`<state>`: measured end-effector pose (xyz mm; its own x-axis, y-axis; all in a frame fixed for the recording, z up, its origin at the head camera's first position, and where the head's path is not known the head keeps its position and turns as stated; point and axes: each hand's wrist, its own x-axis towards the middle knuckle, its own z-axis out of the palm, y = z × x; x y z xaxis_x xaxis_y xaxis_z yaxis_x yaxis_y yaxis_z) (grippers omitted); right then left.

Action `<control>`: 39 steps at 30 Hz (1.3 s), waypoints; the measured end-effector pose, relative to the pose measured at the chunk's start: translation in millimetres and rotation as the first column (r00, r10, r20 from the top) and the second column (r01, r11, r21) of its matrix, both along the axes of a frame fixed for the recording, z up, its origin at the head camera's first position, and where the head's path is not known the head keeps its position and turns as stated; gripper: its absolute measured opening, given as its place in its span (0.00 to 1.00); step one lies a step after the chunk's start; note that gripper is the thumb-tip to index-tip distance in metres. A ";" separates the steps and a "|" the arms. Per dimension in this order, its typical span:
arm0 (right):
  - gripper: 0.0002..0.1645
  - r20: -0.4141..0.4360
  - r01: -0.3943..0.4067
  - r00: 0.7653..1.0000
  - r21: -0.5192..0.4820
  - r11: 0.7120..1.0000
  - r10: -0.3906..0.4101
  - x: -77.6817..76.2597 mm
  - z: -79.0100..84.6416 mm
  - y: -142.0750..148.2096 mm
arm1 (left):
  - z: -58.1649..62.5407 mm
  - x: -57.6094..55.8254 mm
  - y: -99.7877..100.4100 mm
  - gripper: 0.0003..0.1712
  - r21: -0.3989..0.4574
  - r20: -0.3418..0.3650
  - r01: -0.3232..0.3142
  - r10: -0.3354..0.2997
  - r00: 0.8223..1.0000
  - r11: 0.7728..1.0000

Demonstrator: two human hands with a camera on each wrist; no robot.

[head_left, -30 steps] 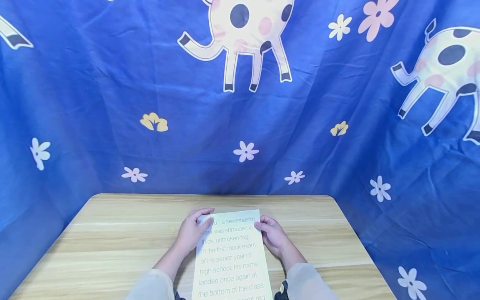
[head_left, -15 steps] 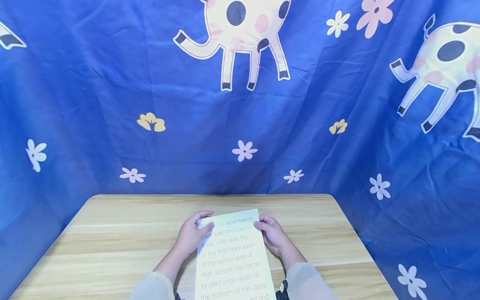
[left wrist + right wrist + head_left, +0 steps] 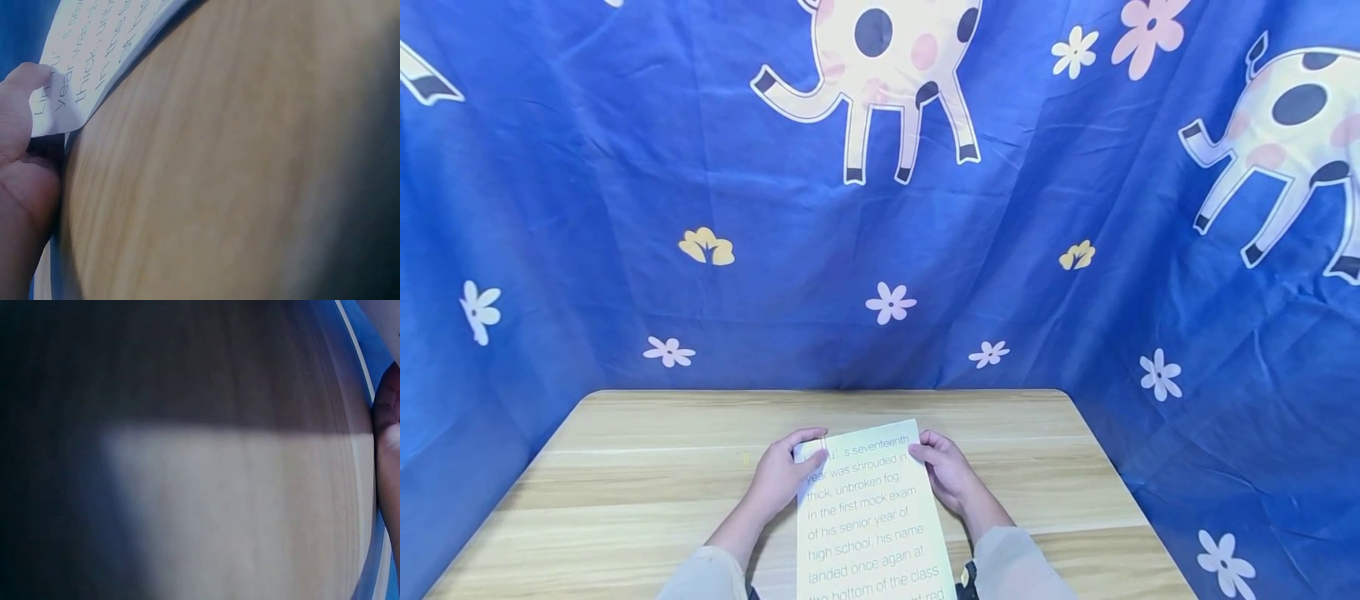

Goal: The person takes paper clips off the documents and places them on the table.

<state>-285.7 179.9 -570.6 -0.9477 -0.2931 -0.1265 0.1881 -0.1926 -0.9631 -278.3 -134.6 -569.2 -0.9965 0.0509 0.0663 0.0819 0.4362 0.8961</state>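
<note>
Head view: printed page (image 3: 868, 521) has its lower end swung slightly right vs 1 s ago; grips unchanged. Left hand (image 3: 782, 471) pinches page's top-left corner, thumb on text; right hand (image 3: 950, 473) pinches its right edge near top. Wood-grain tabletop (image 3: 625, 500) beneath page, blue cow-and-flower curtain (image 3: 790, 275) beyond it.

A whitish rectangular paper (image 3: 868, 529) printed with large dark lines of text slants over a pale wood-grain tabletop (image 3: 625, 483), the left hand (image 3: 781, 471) pinching its upper left corner and the right hand (image 3: 949, 473) its right edge near the top.
</note>
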 end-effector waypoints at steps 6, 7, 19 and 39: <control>0.12 -0.016 0.003 1.000 0.010 1.000 -0.003 0.6 -1.4 -0.4 | -1.1 0.2 0.3 0.24 0.006 0.001 -0.008 0.008 1.000 1.000; 0.12 -0.018 0.002 1.000 0.012 1.000 -0.001 0.4 -1.4 -0.4 | -1.3 0.3 0.4 0.24 0.009 0.002 -0.009 0.009 1.000 1.000; 0.11 -0.011 0.002 1.000 0.024 1.000 -0.001 0.5 1.0 -0.7 | -0.8 1.8 0.8 0.23 0.013 0.015 -0.024 0.023 1.000 1.000; 0.11 -0.009 0.008 1.000 0.041 0.999 -0.007 0.4 0.3 -0.8 | -2.4 1.1 0.9 0.22 0.022 0.005 -0.045 0.045 0.999 0.999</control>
<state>-285.4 179.2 -570.3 -0.9510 -0.2806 -0.1298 0.1781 -0.1539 -0.9719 -277.2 -133.7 -571.6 -0.9981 0.0050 0.0622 0.0586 0.4195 0.9059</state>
